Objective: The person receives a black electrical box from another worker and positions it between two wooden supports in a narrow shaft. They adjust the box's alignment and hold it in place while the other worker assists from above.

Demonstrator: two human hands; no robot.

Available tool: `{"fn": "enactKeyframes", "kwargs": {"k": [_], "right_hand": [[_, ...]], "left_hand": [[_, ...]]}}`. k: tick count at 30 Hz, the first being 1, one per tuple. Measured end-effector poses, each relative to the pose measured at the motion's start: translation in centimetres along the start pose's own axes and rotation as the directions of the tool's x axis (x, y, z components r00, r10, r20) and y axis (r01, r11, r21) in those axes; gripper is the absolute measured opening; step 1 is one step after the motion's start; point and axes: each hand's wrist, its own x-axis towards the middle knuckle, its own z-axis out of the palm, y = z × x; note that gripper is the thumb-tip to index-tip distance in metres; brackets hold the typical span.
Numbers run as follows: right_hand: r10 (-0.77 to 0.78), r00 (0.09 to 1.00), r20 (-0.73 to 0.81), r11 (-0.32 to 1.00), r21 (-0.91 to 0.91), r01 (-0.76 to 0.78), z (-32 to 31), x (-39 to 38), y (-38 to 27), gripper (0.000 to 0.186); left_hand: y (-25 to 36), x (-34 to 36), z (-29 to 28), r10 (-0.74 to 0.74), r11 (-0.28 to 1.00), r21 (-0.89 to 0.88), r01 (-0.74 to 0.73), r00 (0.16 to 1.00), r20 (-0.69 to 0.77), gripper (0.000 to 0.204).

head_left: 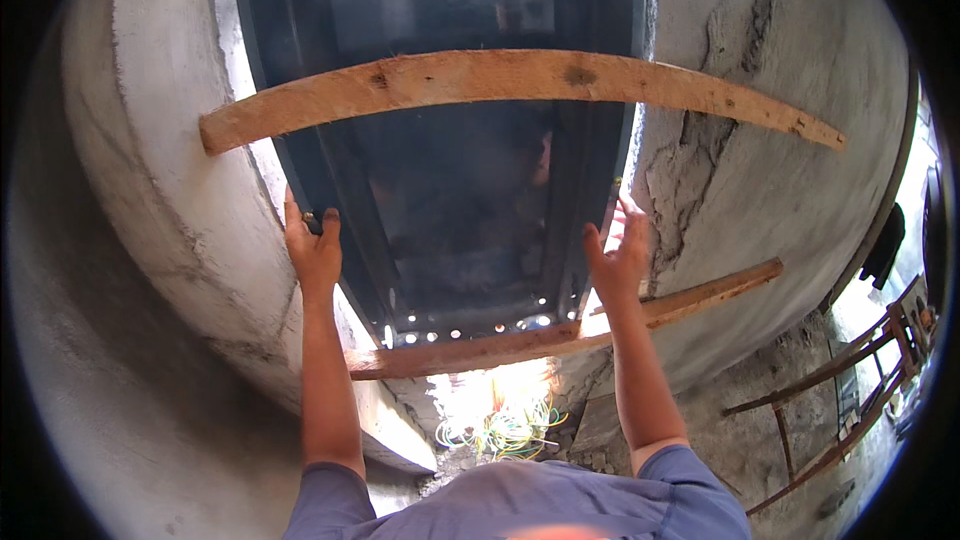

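Observation:
A dark, glossy door-like panel [470, 205] with raised borders stands in an opening in the rough cement wall. My left hand [315, 255] grips its left edge, thumb on the front and fingers round behind. Opposite it, my right hand [622, 255] holds the right edge, its fingers partly hidden in the bright gap. Across the panel's front runs a wooden plank [480, 78], above both hands. A second wooden plank [500, 348] crosses at the panel's lower end, where a row of small holes lets light through.
Cracked cement wall [780, 170] flanks the panel on the right, and plastered wall [170, 140] on the left. Tangled green and yellow wires [505, 430] lie below the lower plank. At the far right stands a wooden frame [840, 390], perhaps a ladder.

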Motion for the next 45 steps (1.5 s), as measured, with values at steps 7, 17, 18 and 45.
{"fn": "enactKeyframes", "kwargs": {"k": [7, 17, 18, 45], "right_hand": [[0.173, 0.954, 0.244, 0.895, 0.364, -0.256, 3.2, -1.3, 4.5, 0.045], [0.082, 0.974, 0.213, 0.852, 0.492, -0.180, 3.0, -1.2, 4.7, 0.060], [0.114, 0.965, 0.235, 0.811, 0.538, -0.227, 3.0, -1.2, 4.7, 0.059], [0.135, 0.986, 0.097, 0.840, 0.517, -0.166, 3.7, -1.8, 4.5, 0.049]], "left_hand": [[1.9, 3.2, 0.4, 0.183, 0.981, 0.086, -0.173, 0.977, -0.114, 0.078], [4.1, 8.0, -1.1, 0.155, 0.973, 0.192, -0.130, 0.980, -0.121, 0.058], [4.4, 8.0, -1.1, 0.081, 0.985, 0.163, -0.062, 0.991, -0.110, 0.056], [3.5, 8.2, -0.6, 0.293, 0.951, -0.047, -0.305, 0.940, -0.176, 0.043]]}}
